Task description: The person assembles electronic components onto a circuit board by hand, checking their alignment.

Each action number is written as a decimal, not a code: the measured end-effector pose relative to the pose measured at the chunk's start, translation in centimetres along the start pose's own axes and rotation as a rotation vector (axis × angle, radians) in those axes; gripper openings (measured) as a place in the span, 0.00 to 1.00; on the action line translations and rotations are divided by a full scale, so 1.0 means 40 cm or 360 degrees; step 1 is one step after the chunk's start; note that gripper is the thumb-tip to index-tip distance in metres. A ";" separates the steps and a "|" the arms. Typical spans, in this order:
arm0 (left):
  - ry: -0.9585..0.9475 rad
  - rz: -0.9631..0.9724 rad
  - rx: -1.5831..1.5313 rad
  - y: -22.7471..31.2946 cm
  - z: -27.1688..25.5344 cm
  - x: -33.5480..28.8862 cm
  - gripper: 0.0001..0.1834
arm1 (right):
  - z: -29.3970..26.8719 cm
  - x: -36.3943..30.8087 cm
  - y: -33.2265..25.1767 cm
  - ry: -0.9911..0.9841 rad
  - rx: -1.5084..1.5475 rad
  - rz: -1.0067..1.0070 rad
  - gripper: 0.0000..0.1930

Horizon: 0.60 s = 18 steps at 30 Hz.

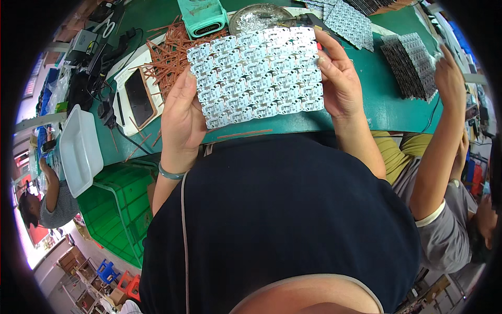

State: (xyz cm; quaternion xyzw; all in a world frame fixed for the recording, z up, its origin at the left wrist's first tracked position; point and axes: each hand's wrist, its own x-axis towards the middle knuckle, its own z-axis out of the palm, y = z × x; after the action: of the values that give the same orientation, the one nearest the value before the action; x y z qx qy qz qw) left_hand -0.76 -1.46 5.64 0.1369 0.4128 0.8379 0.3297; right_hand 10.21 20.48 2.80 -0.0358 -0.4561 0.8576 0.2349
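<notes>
Between my two hands I hold up a pale circuit board panel, divided into rows of small identical boards with dark markings. My left hand pinches its left edge, thumb on the front face. At the upper right corner, my right hand grips the panel with its thumb in front and fingers behind. Behind the panel lies a heap of thin reddish-brown strips. A round metal dish with silvery scraps sits beyond it, partly hidden by the panel.
A teal container stands at the back. Stacked panels and loose panels lie right. A phone rests on a white tray at left, near a white bin and green crate. A co-worker's arm reaches in at right.
</notes>
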 end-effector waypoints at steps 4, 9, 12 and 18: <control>-0.0035 -0.0023 -0.0063 0.003 -0.006 -0.006 0.21 | -0.006 -0.004 -0.004 -0.0065 0.0009 0.0034 0.25; -0.0067 -0.0077 -0.0099 0.001 -0.007 0.005 0.20 | -0.019 -0.005 -0.004 -0.0058 -0.0039 0.0083 0.25; -0.0032 -0.0077 -0.0103 0.001 -0.012 0.003 0.20 | -0.017 0.001 0.000 -0.0073 -0.0036 0.0090 0.25; -0.0138 -0.0120 -0.0198 0.001 -0.016 0.010 0.20 | -0.018 0.000 -0.001 -0.0052 -0.0050 0.0072 0.25</control>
State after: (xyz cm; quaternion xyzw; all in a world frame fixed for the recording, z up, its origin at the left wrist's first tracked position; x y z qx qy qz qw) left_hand -1.39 -1.60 5.26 0.1366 0.3503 0.8422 0.3863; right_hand 10.42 21.06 2.41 -0.0358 -0.4723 0.8560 0.2074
